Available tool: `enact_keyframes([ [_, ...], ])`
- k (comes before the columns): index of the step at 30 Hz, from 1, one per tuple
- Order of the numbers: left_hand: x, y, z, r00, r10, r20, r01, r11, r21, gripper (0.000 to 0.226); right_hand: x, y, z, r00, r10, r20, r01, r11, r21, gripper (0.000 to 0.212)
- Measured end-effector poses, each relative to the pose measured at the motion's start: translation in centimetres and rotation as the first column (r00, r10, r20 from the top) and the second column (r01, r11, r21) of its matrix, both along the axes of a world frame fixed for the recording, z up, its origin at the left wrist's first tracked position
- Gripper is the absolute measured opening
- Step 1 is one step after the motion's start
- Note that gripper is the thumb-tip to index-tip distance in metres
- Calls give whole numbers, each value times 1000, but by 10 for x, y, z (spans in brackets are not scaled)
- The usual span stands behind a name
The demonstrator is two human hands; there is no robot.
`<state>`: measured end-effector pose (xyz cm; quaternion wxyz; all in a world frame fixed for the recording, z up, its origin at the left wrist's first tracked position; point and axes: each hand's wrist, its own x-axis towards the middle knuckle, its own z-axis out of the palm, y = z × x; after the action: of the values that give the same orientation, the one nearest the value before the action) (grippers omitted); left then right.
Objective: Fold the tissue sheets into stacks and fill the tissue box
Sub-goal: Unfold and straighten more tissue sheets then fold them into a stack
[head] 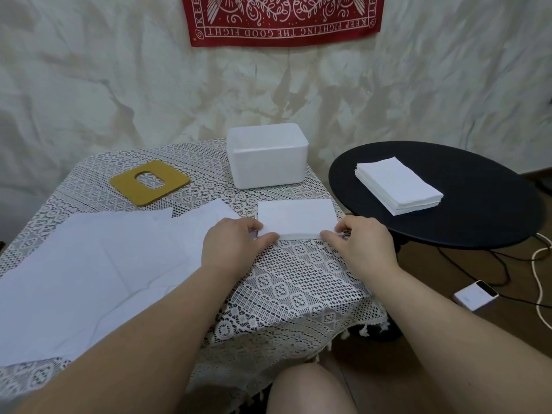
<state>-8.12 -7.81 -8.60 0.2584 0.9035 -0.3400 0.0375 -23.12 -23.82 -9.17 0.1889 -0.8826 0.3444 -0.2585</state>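
Pinching the folded tissue [295, 218] at its near corners, left hand [231, 245] and right hand [363, 243] flank it.

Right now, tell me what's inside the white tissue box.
The interior cannot be seen: the tissue box stands open-topped, its lid lying beside it, but the near wall hides the inside from this angle.

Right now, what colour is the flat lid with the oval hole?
Mustard yellow lid, shown in the head view.

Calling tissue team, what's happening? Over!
Left hand and right hand pinch small folded white tissue stack. Open white plastic tissue box behind it. Nothing between. Over.
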Motion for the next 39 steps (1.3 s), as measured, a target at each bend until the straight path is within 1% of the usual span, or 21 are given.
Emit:
enact_keyframes([
  [4,2,-1,-3,1000,-13,18,13,1000,-1,45,0,-1,0,1000,9,-23,-9,1000,-19,24],
  [8,4,-2,-5,993,-88,80,88,996,0,44,-1,0,0,1000,22,-21,-23,999,-40,24],
  [11,5,-3,-6,981,-157,116,145,984,104,39,-1,1,0,999,42,-17,-44,997,-69,25],
  [14,5,-4,-6,977,-179,117,156,970,185,40,4,5,5,994,108,2,-107,986,-131,28],
  [15,5,-4,-5,977,-182,112,157,967,200,40,7,7,7,989,144,-32,-147,979,-141,33],
  [16,5,-5,-5,977,-183,108,157,965,210,40,10,9,9,977,189,-101,-202,968,-147,39],
  [18,6,-5,-5,978,-184,96,158,961,225,40,17,12,11,918,271,-289,-319,938,-132,52],
  [19,6,-5,-5,978,-185,91,160,959,234,40,20,13,10,877,294,-380,-354,930,-98,58],
  [21,6,-6,-5,978,-189,88,162,954,251,41,22,12,8,804,303,-512,-360,933,-12,70],
  [23,6,-7,-6,977,-194,84,166,951,261,41,21,10,5,769,302,-563,-350,936,23,78],
  [27,7,-8,-6,975,-204,84,174,946,275,42,21,10,5,748,303,-591,-355,934,31,83],
  [32,6,-7,0,972,-226,61,195,927,321,41,20,10,7,738,302,-603,-357,934,31,83],
  [34,8,-8,9,966,-246,75,199,899,391,41,20,11,8,738,301,-604,-355,934,32,83],
  [36,8,-9,19,954,-283,96,204,851,484,41,22,12,10,740,298,-602,-353,935,28,83],
  [37,8,-8,22,953,-290,81,213,839,501,42,22,13,11,749,295,-593,-350,937,24,82],
  [38,6,-6,25,956,-287,58,224,845,485,44,22,14,13,767,287,-574,-344,939,11,80],
  [39,5,-2,25,959,-279,42,233,869,437,46,21,17,14,792,277,-544,-339,941,-15,77],
])
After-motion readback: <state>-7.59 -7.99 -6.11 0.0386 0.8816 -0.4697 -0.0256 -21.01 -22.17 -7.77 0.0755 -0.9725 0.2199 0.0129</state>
